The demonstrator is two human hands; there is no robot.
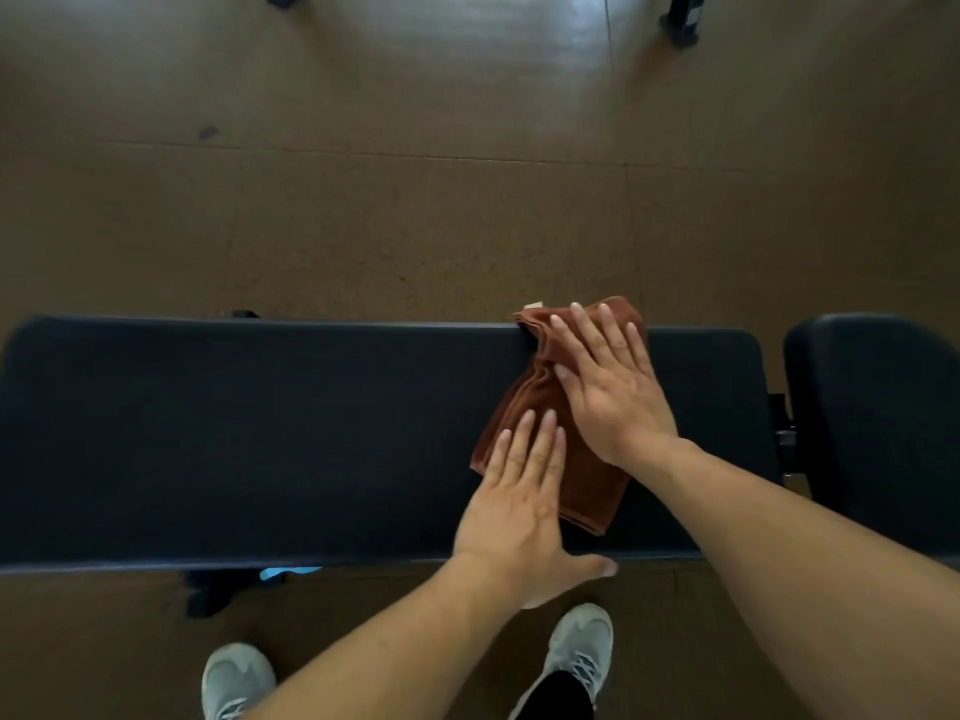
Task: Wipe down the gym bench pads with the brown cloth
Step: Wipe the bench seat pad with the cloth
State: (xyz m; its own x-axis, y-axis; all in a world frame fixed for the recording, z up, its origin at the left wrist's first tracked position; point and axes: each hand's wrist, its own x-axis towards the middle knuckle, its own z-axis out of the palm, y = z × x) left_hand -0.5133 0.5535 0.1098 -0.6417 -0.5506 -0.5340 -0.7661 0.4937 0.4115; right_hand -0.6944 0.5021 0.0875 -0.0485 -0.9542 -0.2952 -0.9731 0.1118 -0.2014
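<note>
Hands flat: L hand (519,491) & R hand (608,387) press brown cloth (524,407) on bench pad (260,433).

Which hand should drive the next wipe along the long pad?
Probably the right hand: it lies flat across the cloth's middle. The left hand covers only its near corner, thumb off the pad edge.
</note>
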